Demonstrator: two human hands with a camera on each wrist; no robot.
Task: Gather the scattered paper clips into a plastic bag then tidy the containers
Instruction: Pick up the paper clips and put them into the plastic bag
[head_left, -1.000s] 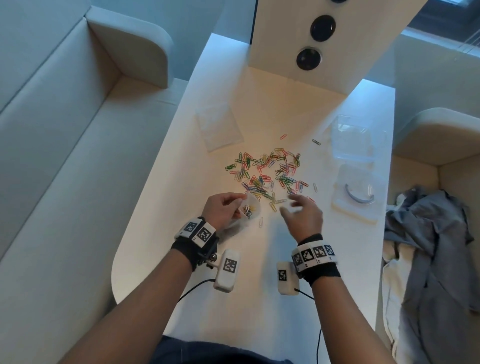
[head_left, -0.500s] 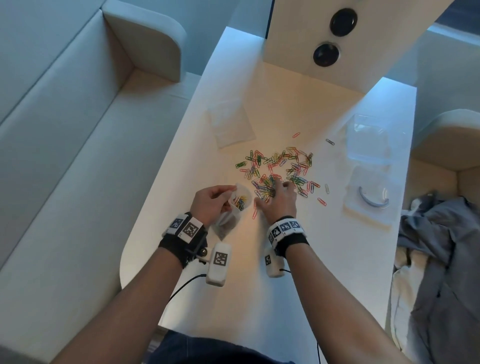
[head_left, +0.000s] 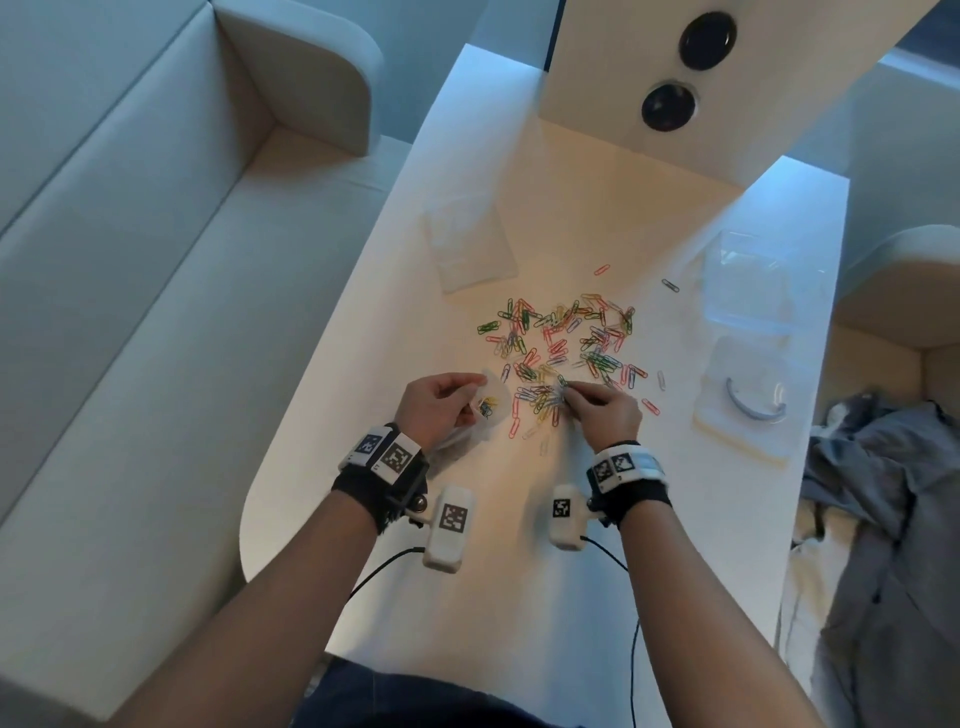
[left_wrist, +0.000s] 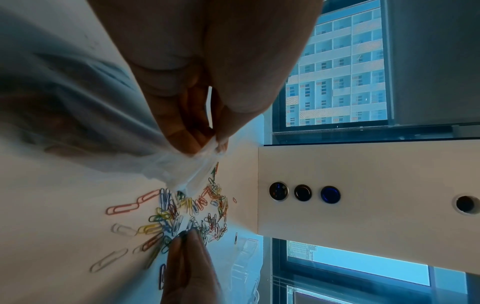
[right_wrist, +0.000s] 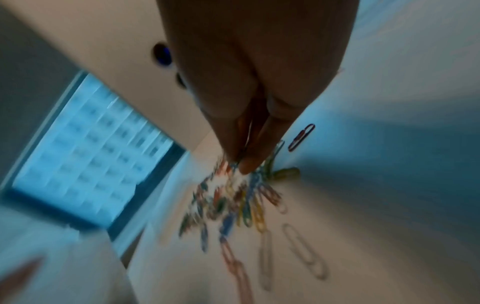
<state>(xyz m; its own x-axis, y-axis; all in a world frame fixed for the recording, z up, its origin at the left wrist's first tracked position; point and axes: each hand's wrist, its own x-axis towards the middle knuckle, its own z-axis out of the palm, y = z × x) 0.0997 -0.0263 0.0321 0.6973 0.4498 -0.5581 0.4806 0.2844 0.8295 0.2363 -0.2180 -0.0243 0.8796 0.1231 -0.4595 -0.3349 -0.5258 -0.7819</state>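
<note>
Coloured paper clips (head_left: 558, 343) lie scattered in a pile on the white table (head_left: 519, 597). My left hand (head_left: 441, 402) pinches the rim of a small clear plastic bag (head_left: 488, 408), whose mouth faces the pile and which holds a few clips. In the left wrist view the bag (left_wrist: 182, 174) hangs from thumb and fingers above the clips (left_wrist: 182, 216). My right hand (head_left: 602, 410) is down at the pile's near edge, fingertips pinched together on some clips (head_left: 558, 392). The right wrist view is blurred; my fingertips (right_wrist: 249, 164) meet over the clips (right_wrist: 241, 197).
A flat empty plastic bag (head_left: 470, 249) lies at the far left of the table. Two clear plastic containers (head_left: 753, 275) (head_left: 748, 400) sit along the right edge. A white panel with round dark buttons (head_left: 670, 106) stands at the back. Grey clothing (head_left: 883, 493) lies on the right seat.
My right hand went forward from near the bag into the pile and closed its fingertips on clips. The left hand kept hold of the bag, its mouth now turned more toward the pile.
</note>
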